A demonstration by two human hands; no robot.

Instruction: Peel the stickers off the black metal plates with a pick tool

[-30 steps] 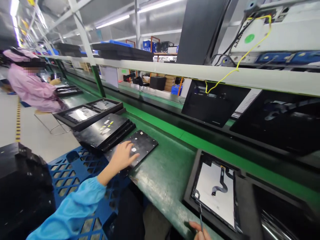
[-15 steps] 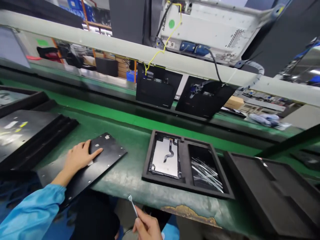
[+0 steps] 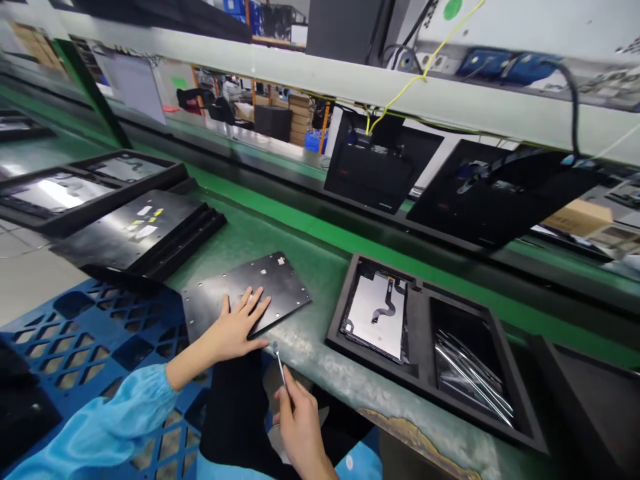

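Observation:
My left hand (image 3: 235,328) lies flat, fingers spread, on a black metal plate (image 3: 280,283) that rests on the green bench and overhangs its near edge. My right hand (image 3: 299,427) is below the bench edge, pinching a thin metal pry tool (image 3: 278,361) whose tip points up toward the plate's near corner. To the right sits a black foam tray (image 3: 419,347) with two pockets: the left pocket holds a tablet panel with a flex cable (image 3: 376,315), the right pocket holds clear plastic film (image 3: 470,377).
A stack of black plates (image 3: 135,232) and trays with panels (image 3: 60,193) lie at the left. A blue plastic pallet (image 3: 75,333) is below left. Dark fixtures (image 3: 375,170) lean against the rail behind the green belt. Another black tray (image 3: 595,400) is at far right.
The view swung back to the left. My left hand stays on the black plate. My right hand with the tool has risen closer to the plate's near edge.

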